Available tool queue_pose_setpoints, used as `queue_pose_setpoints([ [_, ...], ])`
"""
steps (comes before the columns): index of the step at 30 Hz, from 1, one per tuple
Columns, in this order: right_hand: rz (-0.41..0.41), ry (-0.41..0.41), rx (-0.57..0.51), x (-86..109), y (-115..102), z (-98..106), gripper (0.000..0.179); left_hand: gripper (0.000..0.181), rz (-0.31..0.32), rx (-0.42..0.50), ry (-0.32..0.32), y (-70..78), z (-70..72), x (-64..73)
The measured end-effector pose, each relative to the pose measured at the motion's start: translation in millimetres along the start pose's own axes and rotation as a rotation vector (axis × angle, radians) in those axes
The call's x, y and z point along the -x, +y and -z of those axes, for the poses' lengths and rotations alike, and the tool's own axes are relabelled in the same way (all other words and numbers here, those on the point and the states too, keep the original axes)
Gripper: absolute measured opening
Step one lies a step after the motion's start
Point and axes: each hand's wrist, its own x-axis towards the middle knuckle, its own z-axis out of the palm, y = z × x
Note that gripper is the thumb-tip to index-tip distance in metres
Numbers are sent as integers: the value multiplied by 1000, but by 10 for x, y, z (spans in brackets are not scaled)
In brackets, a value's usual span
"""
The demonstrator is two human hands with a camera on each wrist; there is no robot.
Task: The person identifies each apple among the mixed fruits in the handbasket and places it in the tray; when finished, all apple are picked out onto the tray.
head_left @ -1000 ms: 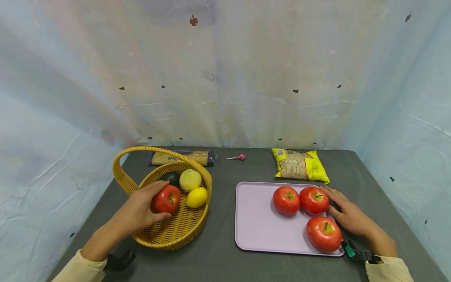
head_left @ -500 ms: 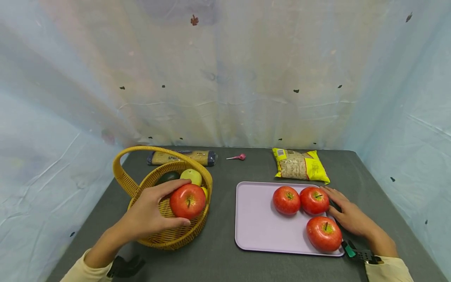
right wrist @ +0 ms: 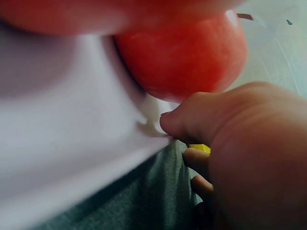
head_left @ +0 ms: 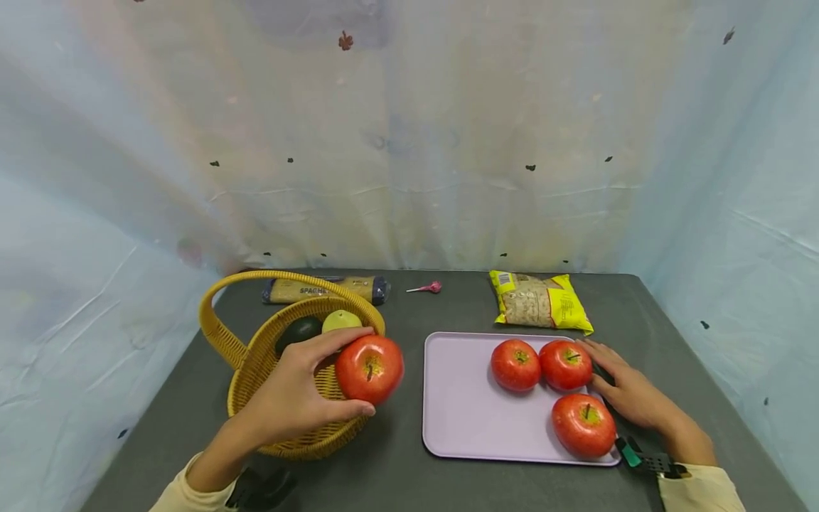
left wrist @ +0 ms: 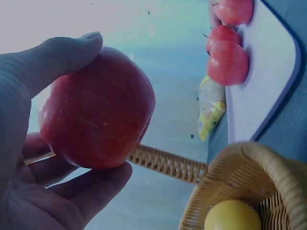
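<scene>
My left hand point(head_left: 291, 395) grips a red apple point(head_left: 370, 370) between thumb and fingers, raised over the right rim of a yellow wicker basket point(head_left: 242, 387). Inside the basket lie a dark green oval fruit point(head_left: 299, 332) and a pale green round fruit point(head_left: 341, 320); the left wrist view also shows a yellow fruit point(left wrist: 232, 216) there. Three red apples, one nearest the front point(head_left: 584, 425), sit on the right half of a lilac tray point(head_left: 457, 405). My right hand point(head_left: 636, 395) rests along the tray's right edge, fingers extended and thumb at the rim beside the apples.
Behind the basket lies a spaghetti pack point(head_left: 355, 288). A pink lollipop point(head_left: 434, 286) is at the back middle of the dark table point(head_left: 399, 469). Beyond the tray is a yellow-and-clear bag point(head_left: 544, 300). The basket's tall handle point(head_left: 217, 338) arches over its far left side.
My left hand has lifted the apple out of the basket and carried it right, to over the rim. My right hand stays at the tray; the head view shifts slightly.
</scene>
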Motion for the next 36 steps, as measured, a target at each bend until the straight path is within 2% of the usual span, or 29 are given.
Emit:
queue_pose_setpoints([
  [3, 3, 2, 4, -2, -9, 0, 69, 88, -15, 32, -14, 37, -13, 10],
  [8, 3, 1, -3, 3, -29, -1, 70, 88, -36, 140, -81, 142, -98, -32],
  [13, 2, 0, -4, 5, -26, -3, 70, 87, -30, 236, -144, 218, -271, -137],
  [19, 5, 2, -1, -1, -23, 0, 70, 85, -57, 274, -203, 253, -525, -321],
  [24, 20, 12, -6, 1, -38, -5, 69, 85, -123, 292, -238, 314, -726, -513],
  [30, 15, 12, -6, -4, -26, -8, 69, 87, -207, 327, -248, 422, -908, -734],
  [36, 30, 18, -6, -12, -15, -4, 68, 86, -273, 399, -263, 511, -1095, -878],
])
